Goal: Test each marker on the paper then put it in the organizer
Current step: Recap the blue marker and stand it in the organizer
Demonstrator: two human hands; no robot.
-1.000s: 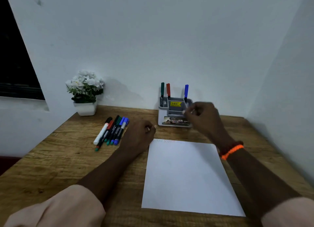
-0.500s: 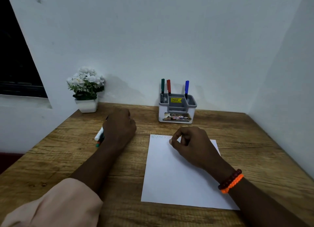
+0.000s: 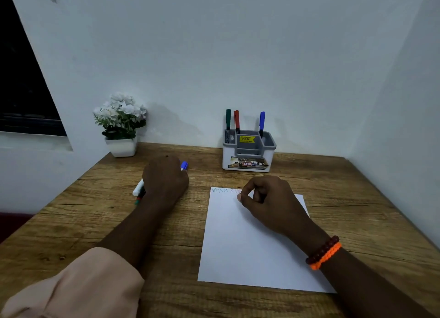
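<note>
Behind the paper (image 3: 250,246), the organizer (image 3: 248,155)

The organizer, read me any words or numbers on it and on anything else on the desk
Yellow sticker on the organizer: "49.00", under a top line too small to read.
Front label: "42", then letters that look like "OP"; the rest is blurred.
Paper: only scribbles, no words.
Markers: print unreadable.

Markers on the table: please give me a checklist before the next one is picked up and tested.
1. Left hand on the loose markers: ok.
2. Blue marker gripped: cannot tell.
3. Right hand free, holding nothing: ok.
4. Paper has blank space: ok.
5. Organizer has room beside its three markers: ok.
6. Cap removed: cannot tell.
</note>
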